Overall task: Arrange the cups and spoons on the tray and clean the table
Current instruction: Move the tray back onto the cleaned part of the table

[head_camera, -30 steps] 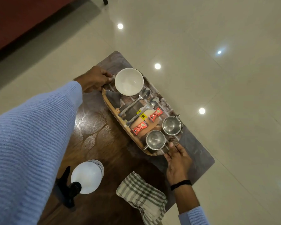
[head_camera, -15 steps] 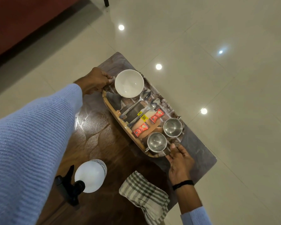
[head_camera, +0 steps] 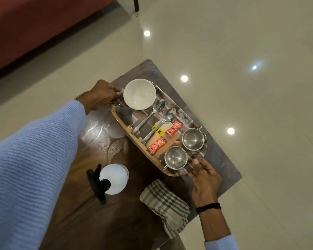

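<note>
Nearest the camera, a folded striped cloth (head_camera: 165,204) is laid at the near edge of the dark wooden table (head_camera: 76,204), and a white spray bottle (head_camera: 114,178) with a black trigger head is stood just to its left. A little farther on, the right hand (head_camera: 205,179), with a dark band worn at the wrist, is closed on the near end of the oval tray (head_camera: 121,126): the thumb is laid over the rim beside the nearer steel cup (head_camera: 175,157), and the other fingers are curled under the edge. The tray is set slantwise across the far part of the table. On it, the second steel cup (head_camera: 193,139) is seen just beyond the first, the two almost touching. Two red sachets (head_camera: 173,128) are laid in the middle of the tray, and two spoons (head_camera: 152,115) are placed side by side past them, bowls pointed away from the camera. A white bowl (head_camera: 139,94) is set at the far end. There the left hand (head_camera: 102,95), reached out from a light blue sleeve (head_camera: 29,159), is clasped on the far end of the tray, fingers folded around the rim beside the bowl. Whether the tray is lifted off the table cannot be told. A pale tiled floor (head_camera: 242,51) is seen beyond.
</note>
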Demonstrator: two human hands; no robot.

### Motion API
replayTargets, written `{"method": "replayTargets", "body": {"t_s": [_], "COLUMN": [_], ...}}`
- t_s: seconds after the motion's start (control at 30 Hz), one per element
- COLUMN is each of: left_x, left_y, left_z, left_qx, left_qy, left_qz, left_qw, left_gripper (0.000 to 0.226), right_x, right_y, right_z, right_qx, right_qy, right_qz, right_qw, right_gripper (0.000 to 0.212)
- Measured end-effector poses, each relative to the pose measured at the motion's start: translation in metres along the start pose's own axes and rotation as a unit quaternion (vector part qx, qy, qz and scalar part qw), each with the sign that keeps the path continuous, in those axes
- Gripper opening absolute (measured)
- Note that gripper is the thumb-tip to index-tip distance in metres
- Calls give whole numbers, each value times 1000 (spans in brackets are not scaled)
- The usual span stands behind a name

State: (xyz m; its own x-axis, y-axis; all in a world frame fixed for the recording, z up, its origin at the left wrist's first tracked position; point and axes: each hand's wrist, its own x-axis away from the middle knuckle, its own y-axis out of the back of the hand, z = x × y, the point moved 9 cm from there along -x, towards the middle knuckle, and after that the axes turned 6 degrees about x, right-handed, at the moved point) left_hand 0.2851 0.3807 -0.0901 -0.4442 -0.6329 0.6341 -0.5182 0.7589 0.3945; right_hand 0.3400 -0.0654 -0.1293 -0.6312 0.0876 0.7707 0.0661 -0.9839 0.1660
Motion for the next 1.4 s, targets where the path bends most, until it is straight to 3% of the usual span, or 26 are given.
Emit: {"method": "replayTargets", "body": {"t_s": [0.2,0.4,0.5,0.73,1.03,1.23,1.4], "left_x": [44,100,130,214,320,374,402], "left_y": [54,120,155,237,317,341,337], "left_z": [31,53,68,124,221,297,359], "left_qx": [55,104,141,207,259,288,336], "left_qy": [21,23,31,46,60,86,101], "left_qz": [-42,-112,-138,-206,-297,-334,-329], "left_qw": [997,988,980,955,917,893,877], "left_gripper": [16,16,20,24,24,19,13], "right_x": [36,84,108,175,242,268,279], "right_y": [-20,-62,-81,-131,-196,-222,-237], "right_z": [24,59,80,88,33,-27,-79], "right_qx": [45,86,114,181,263,314,347], "right_qy": [33,58,99,160,176,173,180], "right_qz": [58,178,196,258,313,311,321], "right_qw": [997,978,969,935,895,880,863], "right_gripper": [16,16,8,13,11,7,16]}}
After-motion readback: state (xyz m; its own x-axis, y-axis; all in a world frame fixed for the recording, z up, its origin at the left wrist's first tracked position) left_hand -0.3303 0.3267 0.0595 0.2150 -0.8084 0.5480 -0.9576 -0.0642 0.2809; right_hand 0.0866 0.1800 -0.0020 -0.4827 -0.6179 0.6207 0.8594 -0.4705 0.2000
